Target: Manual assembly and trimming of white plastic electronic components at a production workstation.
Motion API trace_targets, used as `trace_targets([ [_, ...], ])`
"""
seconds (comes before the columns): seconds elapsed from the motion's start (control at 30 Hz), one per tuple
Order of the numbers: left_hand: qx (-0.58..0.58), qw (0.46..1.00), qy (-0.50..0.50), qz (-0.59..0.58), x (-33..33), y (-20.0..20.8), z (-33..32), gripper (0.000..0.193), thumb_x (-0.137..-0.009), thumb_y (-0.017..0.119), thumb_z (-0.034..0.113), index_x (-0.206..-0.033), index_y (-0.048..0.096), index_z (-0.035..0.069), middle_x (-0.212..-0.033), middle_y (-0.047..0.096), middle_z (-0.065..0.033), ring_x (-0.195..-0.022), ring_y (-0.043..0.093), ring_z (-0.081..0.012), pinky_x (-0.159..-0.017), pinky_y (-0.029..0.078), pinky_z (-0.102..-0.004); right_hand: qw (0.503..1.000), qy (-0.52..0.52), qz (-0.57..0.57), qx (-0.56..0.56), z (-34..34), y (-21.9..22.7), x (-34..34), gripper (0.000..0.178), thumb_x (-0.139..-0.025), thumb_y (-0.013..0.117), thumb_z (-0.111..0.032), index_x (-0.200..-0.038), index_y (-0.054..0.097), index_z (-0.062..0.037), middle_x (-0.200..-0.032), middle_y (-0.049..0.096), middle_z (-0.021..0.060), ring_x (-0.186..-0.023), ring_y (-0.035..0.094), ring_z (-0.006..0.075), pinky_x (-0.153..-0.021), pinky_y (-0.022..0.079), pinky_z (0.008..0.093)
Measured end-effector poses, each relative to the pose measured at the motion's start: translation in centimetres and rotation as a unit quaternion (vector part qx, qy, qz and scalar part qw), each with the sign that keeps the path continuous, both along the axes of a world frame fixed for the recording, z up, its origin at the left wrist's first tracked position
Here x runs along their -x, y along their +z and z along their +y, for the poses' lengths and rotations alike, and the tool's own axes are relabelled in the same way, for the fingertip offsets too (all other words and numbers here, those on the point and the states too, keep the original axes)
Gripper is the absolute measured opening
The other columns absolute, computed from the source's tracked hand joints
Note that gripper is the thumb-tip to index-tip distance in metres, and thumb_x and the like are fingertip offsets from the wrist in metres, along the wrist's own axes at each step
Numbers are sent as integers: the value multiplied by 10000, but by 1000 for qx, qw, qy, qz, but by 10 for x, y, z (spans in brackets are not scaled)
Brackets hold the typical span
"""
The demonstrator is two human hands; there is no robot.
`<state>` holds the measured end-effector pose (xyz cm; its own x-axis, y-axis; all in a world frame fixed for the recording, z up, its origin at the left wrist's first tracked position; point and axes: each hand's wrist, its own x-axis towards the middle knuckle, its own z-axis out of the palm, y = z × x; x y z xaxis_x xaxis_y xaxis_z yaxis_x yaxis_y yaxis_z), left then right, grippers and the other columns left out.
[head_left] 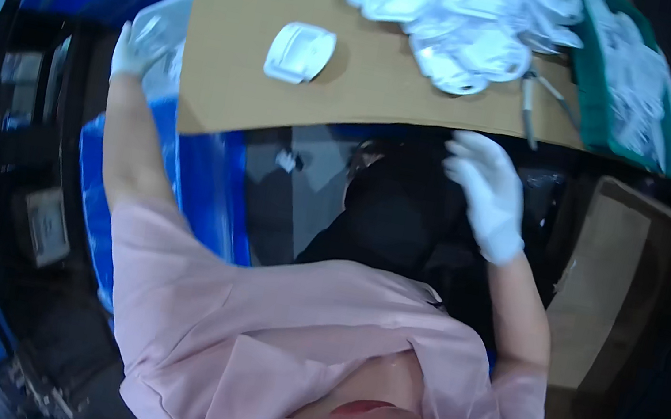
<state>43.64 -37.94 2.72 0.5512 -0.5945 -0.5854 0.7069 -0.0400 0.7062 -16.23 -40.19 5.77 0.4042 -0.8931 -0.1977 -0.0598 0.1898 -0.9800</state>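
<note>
Pink shirt (291,309) nearest. Clear plastic (166,29) in curled left hand (127,58), beyond worktop's (231,88) left edge, could slip if loose. Right hand (488,191) half-open, empty.

Factory-like workshop: tan worktable (229,74), heaped white parts (466,26), green bin (605,105)

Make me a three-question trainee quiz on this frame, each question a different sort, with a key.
1. Multiple choice: which gloved hand is at the translucent plastic beyond the table's left edge? A) right B) left
2. True or false: the right hand is apart from the plier-like tool.
3. Count: how many white plastic parts lie on the table away from the bagged pile?

Key:
1. B, the left hand.
2. True.
3. One.
</note>
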Motion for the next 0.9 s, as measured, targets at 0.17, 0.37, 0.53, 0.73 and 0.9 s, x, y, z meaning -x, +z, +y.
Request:
trace_targets([
  [0.17, -40, 870, 232, -432, 31, -29, 57, 431, -848, 598, 195, -1216, 468, 13, -1223, 494, -170, -1143, 467, -303, -965, 369, -387, 979, -136, 131, -80, 24, -20, 84, 341, -915, 513, -93, -1236, 499, 20, -1127, 584, 115, -948, 578, 161, -876, 461, 308],
  [0.37, -223, 719, 366, -547, 170, -112, 130, 224, -881, 550, 163, -918, 504, -53, -873, 546, -135, -802, 517, -217, -767, 449, -347, 934, -290, 173, -120, 45, -63, 131, 321, -925, 512, -110, -1231, 505, -14, -1099, 577, 94, -908, 560, 134, -872, 458, 299],
  [0.53, -307, 797, -12, -520, 173, -346, 163, 381, -916, 526, 214, -1212, 482, -21, -1186, 556, -206, -1067, 550, -276, -910, 441, -335, 933, -210, 285, -61, 36, -63, 124, 260, -932, 525, -125, -1173, 555, -32, -1008, 614, 58, -806, 569, 96, -763, 479, 245],
  [0.73, -412, 253, -500, -719, 195, -527, 179, 588, -961, 301, 497, -1463, 238, 198, -1524, 157, -42, -1398, 116, -244, -1125, 112, -435, 916, -114, 373, -95, 32, -84, 116, 178, -930, 509, -81, -1089, 579, -43, -941, 611, 27, -757, 558, 80, -688, 472, 212],
  [0.9, -302, 219, -507, -777, 285, -520, 121, 526, -951, 355, 443, -1399, 302, 174, -1397, 252, -42, -1270, 211, -220, -1031, 186, -400, 876, -119, 441, -156, 46, -77, 117, 169, -896, 525, -20, -1050, 595, -22, -904, 622, 42, -784, 590, 108, -718, 486, 231],
])
